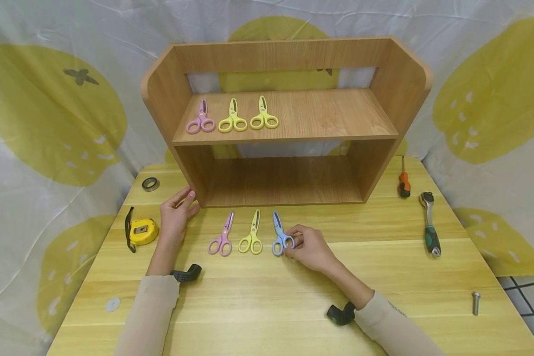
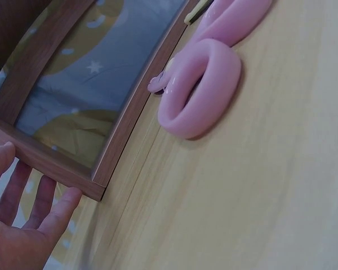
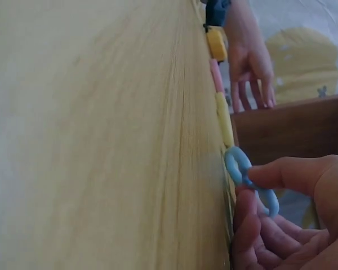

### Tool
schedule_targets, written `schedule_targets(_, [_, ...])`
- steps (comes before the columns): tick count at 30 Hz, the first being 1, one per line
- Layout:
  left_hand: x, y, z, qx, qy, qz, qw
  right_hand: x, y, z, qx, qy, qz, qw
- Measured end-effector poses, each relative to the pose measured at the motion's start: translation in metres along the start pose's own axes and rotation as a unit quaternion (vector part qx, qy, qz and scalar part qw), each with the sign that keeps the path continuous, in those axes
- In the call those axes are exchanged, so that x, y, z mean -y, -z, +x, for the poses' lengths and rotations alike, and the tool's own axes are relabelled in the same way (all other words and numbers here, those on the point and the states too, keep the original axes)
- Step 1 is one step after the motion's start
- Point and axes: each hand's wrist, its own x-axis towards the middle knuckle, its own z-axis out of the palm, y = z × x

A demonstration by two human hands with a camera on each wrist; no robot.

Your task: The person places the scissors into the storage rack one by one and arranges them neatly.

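Blue-handled scissors [image 1: 279,229] lie on the table with their blades toward the shelf. My right hand [image 1: 312,248] pinches their right handle loop between thumb and fingers; the right wrist view shows this handle [image 3: 237,163] up close. Left of them, in a row, are yellow scissors [image 1: 253,231] and pink scissors [image 1: 225,232]. With extended fingers my left hand [image 1: 173,220] touches the lower left side of the wooden shelf [image 1: 285,140]. On the upper board rest pink scissors [image 1: 202,114] and two yellow pairs, one at the left [image 1: 233,114] and one further right [image 1: 263,112].
Left of the shelf are a dark ring [image 1: 150,184], a yellow tape measure [image 1: 144,232] and a grey disc [image 1: 112,304]. To the right lie an orange-handled screwdriver [image 1: 404,184], a ratchet wrench [image 1: 429,225] and a bolt [image 1: 475,303]. Patterned cloth [image 1: 53,113] hangs behind the table.
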Motion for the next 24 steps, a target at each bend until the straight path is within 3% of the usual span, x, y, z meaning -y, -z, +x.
schedule_targets(4, [-0.001, -0.001, -0.001, -0.001, 0.004, -0.001, 1.0, 0.002, 0.004, -0.002, 0.002, -0.004, 0.025, 1.0])
schedule_targets(10, [-0.003, -0.001, -0.002, 0.003, 0.011, -0.004, 0.9999, 0.013, 0.018, -0.007, -0.019, -0.007, 0.021, 1.0])
schedule_targets(24, [-0.007, -0.003, -0.005, 0.004, 0.01, -0.003, 0.9999, 0.057, 0.059, -0.024, -0.032, 0.053, 0.038, 0.997])
